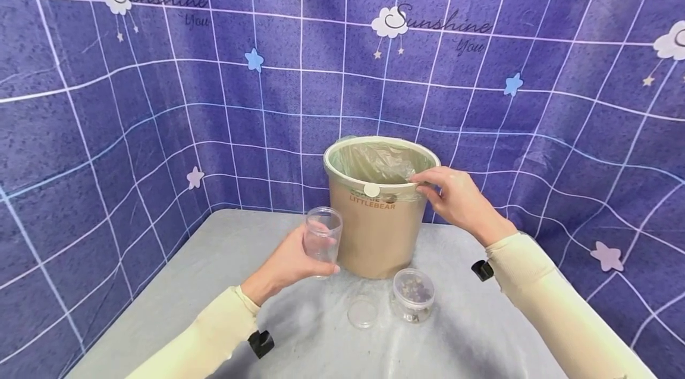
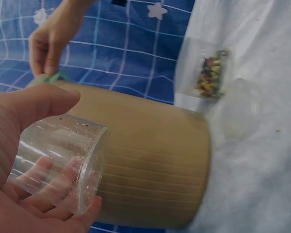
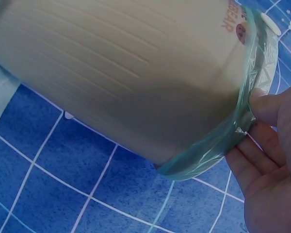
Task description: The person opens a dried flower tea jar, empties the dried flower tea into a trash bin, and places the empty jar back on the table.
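Observation:
My left hand (image 1: 289, 263) grips a clear plastic jar (image 1: 329, 251), uncovered at the top, left of the bin. A few small specks cling to the jar's wall in the left wrist view. The beige trash bin (image 1: 377, 236) stands on the table, lined with a thin green trash bag (image 2: 55, 76) folded over its rim. At the rim's right side, my right hand (image 1: 460, 197) pinches the trash bag between thumb and fingers, as the right wrist view shows (image 3: 269, 155). The bin's bottom inside is hidden.
In front of the bin, a round clear lid (image 1: 363, 313) lies on the grey table (image 1: 225, 260). To its right stands a lidded clear jar (image 1: 414, 296) holding small mixed-colour dried pieces. A blue gridded curtain (image 1: 278, 99) hangs behind and at both sides.

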{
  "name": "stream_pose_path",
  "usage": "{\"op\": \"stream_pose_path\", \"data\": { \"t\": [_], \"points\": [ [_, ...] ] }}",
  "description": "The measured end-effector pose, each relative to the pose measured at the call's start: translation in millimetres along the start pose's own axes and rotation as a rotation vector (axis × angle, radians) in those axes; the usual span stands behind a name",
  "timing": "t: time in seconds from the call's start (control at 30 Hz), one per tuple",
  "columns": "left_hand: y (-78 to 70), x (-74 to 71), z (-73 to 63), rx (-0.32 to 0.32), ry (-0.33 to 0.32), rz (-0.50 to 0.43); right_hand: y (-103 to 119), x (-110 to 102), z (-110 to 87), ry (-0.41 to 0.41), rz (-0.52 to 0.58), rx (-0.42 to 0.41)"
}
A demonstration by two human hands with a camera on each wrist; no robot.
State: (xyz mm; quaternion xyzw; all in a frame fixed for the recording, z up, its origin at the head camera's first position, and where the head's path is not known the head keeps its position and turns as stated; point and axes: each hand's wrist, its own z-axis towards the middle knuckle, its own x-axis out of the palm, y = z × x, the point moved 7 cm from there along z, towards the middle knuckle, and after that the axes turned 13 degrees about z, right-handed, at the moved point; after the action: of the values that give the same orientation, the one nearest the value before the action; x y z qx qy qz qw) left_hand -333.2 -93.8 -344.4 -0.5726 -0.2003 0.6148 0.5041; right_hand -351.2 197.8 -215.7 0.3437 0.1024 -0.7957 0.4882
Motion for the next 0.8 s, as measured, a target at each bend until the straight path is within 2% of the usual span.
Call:
{"op": "stream_pose_path", "data": {
  "t": [0.3,0.57,0.8],
  "points": [
    [30.4,22.0,-9.2,0.029,-0.007,0.08,-1.1,0.0,-1.8,-0.009,0.006,0.004],
    [61.4,35.1,-17.2,-0.043,0.022,0.064,-1.0,0.7,-2.6,-0.009,0.012,0.0],
    [81.7,41.5,-18.5,-0.079,0.017,0.101,-0.7,-0.3,-1.3,-0.013,0.011,-0.011]
  ]
}}
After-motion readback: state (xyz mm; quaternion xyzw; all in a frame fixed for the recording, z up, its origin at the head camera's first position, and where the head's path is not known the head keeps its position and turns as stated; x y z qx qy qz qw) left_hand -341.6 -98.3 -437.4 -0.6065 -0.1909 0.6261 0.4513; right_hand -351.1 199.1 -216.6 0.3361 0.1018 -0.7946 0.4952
